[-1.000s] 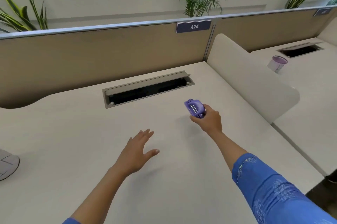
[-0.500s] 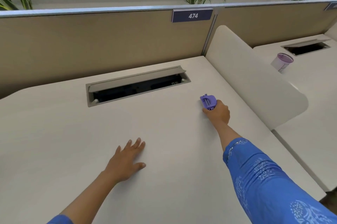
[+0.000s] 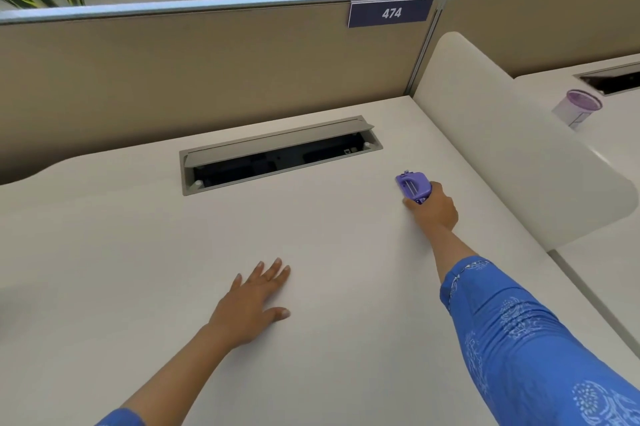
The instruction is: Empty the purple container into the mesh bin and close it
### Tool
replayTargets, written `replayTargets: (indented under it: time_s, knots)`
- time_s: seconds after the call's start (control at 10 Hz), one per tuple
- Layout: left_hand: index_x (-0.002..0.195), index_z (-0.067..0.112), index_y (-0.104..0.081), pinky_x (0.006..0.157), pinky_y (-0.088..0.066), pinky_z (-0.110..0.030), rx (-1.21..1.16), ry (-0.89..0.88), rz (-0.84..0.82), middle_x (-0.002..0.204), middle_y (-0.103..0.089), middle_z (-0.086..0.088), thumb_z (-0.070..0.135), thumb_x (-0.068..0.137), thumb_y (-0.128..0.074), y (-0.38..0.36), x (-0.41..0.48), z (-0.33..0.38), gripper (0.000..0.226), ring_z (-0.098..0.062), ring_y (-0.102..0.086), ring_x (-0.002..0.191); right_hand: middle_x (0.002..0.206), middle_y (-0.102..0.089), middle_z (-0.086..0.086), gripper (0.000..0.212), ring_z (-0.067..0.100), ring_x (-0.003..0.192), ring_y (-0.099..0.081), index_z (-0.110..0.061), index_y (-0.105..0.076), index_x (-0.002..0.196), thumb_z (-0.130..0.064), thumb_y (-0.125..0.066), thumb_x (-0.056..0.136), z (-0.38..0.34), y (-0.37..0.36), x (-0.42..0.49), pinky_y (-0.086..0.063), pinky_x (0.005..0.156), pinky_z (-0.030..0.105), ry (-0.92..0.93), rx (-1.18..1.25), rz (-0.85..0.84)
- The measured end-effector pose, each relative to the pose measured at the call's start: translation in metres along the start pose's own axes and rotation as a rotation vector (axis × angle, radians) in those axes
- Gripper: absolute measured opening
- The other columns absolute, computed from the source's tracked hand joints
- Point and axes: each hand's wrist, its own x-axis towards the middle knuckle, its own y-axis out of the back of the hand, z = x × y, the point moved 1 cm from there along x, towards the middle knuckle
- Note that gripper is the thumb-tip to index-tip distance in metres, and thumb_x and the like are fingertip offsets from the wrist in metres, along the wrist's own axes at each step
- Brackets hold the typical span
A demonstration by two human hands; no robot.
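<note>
**Inspector:** Purple plastic object, small and blocky with pale stripes on top (image 3: pixel 414 186), sits low at the pale surface (image 3: pixel 138 252), right of the grey open cable hatch (image 3: pixel 277 152). Who holds it?

**Assistant:** Right hand (image 3: pixel 433 209), arm stretched far forward, blue patterned sleeve (image 3: pixel 519 339) ending below the elbow. Fingers are wrapped round the object's near end, thumb on its left side.

**Inspector:** Left hand (image 3: pixel 254 301)?

**Assistant:** Flat, palm down on the surface, fingers extended and slightly spread, thumb out to the right, holding nothing.

**Inspector:** Other items?

**Assistant:** Translucent cup with a purple lid (image 3: pixel 576 108) stands on the neighbouring desk, beyond the rounded white divider (image 3: pixel 502 134). Navy "474" plate (image 3: pixel 390 12) on the tan partition.
</note>
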Motion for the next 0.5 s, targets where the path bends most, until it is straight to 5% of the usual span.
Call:
replayTargets:
  time_s: [0.2, 0.4, 0.5]
  knots:
    - [0.150, 0.047, -0.002, 0.119, 0.006, -0.037, -0.005, -0.007, 0.013, 0.151, 0.012, 0.033, 0.054, 0.092, -0.050, -0.001, 0.001, 0.000, 0.075, 0.005, 0.018, 0.137, 0.111, -0.067, 0.017, 0.062, 0.036, 0.099, -0.063, -0.015, -0.034, 0.144, -0.035, -0.062, 0.092, -0.001, -0.007, -0.001, -0.047, 0.087, 0.040, -0.008, -0.072, -0.025]
    - [0.150, 0.047, -0.003, 0.119, 0.006, -0.038, -0.010, -0.005, 0.018, 0.151, 0.011, 0.033, 0.055, 0.092, -0.049, 0.000, -0.001, -0.001, 0.075, 0.005, 0.016, 0.139, 0.136, -0.055, 0.017, 0.077, 0.036, 0.117, -0.057, -0.016, -0.010, 0.156, -0.029, -0.058, 0.096, -0.006, -0.002, -0.002, -0.045, 0.095, 0.044, -0.038, -0.068, -0.096]
    - [0.150, 0.046, -0.004, 0.119, 0.006, -0.038, -0.012, -0.026, 0.021, 0.152, 0.010, 0.032, 0.055, 0.092, -0.050, 0.000, -0.001, 0.002, 0.075, 0.003, 0.013, 0.142, 0.162, -0.017, 0.012, 0.086, 0.037, 0.132, -0.047, -0.013, -0.001, 0.156, -0.017, -0.061, 0.095, -0.007, -0.007, -0.009, -0.043, 0.102, 0.045, -0.062, 0.060, -0.048]
